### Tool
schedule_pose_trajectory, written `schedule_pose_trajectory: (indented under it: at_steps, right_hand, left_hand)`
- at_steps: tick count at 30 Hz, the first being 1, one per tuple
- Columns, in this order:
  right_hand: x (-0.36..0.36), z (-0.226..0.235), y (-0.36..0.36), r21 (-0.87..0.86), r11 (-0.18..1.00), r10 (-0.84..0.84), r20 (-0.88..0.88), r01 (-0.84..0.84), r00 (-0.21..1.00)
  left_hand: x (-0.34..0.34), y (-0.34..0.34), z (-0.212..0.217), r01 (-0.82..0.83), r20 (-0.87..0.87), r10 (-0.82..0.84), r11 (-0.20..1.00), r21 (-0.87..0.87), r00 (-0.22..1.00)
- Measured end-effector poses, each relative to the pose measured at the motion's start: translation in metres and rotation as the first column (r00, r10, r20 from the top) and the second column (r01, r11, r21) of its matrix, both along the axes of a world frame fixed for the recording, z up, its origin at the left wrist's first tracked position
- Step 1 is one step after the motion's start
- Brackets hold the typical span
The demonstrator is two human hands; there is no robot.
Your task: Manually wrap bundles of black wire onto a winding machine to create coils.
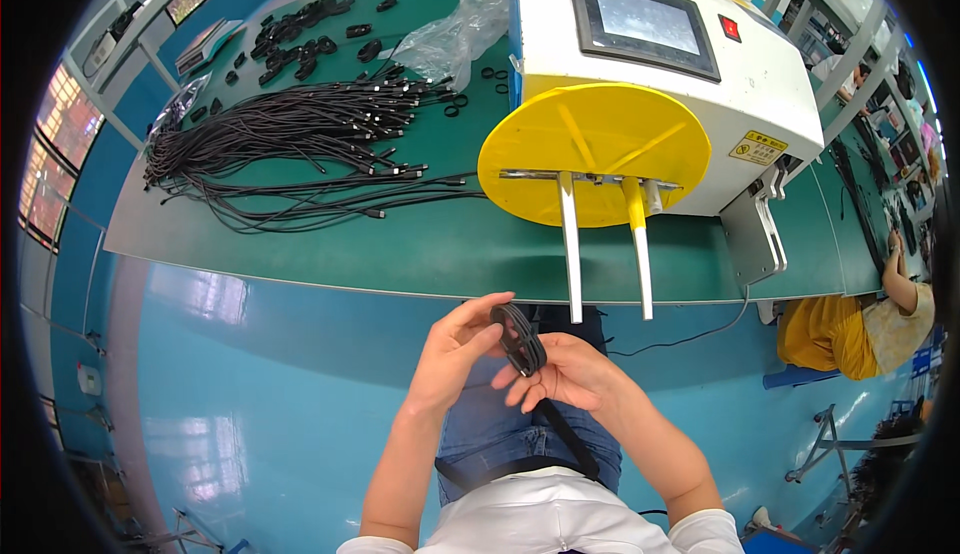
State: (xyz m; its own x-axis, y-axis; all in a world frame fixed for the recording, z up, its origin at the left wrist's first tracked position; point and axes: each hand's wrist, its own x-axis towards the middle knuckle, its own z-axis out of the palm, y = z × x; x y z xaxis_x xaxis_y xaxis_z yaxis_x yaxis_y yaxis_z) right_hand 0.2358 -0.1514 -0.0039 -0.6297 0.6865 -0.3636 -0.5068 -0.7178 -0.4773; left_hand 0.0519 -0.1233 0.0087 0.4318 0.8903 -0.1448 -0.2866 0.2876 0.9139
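A coiled black cable (522,342) is held in front of my body, just short of the table edge. My left hand (462,342) grips its left side, thumb against the loops and fingers around the top. My right hand (572,374) closes on the coil from the right and below, fingers curled under it. Beyond the coil, two white prongs (570,254) stick out from the yellow disc (540,144) of a winding machine (740,104). On the left of the table lies a spread bundle of straight black cables (290,129) with metal plug ends.
Several small black coils (300,49) lie at the far left of the green table (420,264). A crumpled clear plastic bag (460,34) rests beside the machine. A metal bracket (755,239) stands at the machine's right. At far right another person in yellow (835,334) sits by the table.
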Motion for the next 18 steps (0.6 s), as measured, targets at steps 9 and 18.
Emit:
schedule_pose_trajectory:
  at_steps: [9, 18]
  right_hand:
    - [-0.013, 0.011, -0.007, 0.195, 0.976, -0.154, 0.312, 0.096, 0.938]
    - [-0.019, 0.008, -0.009, 0.22, 0.968, -0.193, 0.336, 0.122, 0.922]
  left_hand:
    - [-0.008, 0.011, -0.002, -0.087, -0.129, 0.091, 0.996, 0.037, 0.988]
    - [-0.004, 0.01, -0.002, -0.143, -0.149, 0.148, 0.989, 0.045, 0.978]
